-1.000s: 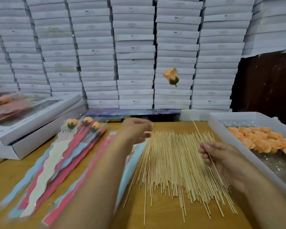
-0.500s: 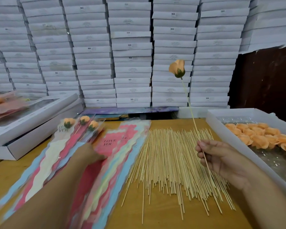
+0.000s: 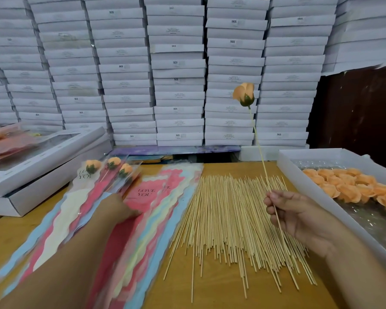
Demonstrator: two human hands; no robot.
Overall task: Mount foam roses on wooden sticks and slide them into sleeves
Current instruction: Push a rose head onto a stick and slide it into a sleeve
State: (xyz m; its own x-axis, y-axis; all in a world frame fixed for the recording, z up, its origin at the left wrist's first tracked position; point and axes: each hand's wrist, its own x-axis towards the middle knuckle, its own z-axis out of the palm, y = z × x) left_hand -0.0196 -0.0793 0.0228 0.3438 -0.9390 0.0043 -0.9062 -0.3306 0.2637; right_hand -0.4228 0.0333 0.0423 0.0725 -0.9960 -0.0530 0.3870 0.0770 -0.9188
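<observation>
Peach foam rose [image 3: 244,93] up at one o'clock atop wooden stick [image 3: 259,148], pinched low by right hand [image 3: 299,216]. Left hand [image 3: 118,208] at nine o'clock, fingers down on sleeves [image 3: 143,210]; grip unclear. Spare sticks [image 3: 230,219] between.

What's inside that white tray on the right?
The white tray holds a cluster of loose orange foam roses lying on a shiny clear liner. Whatever lies beneath the roses is covered.
</observation>
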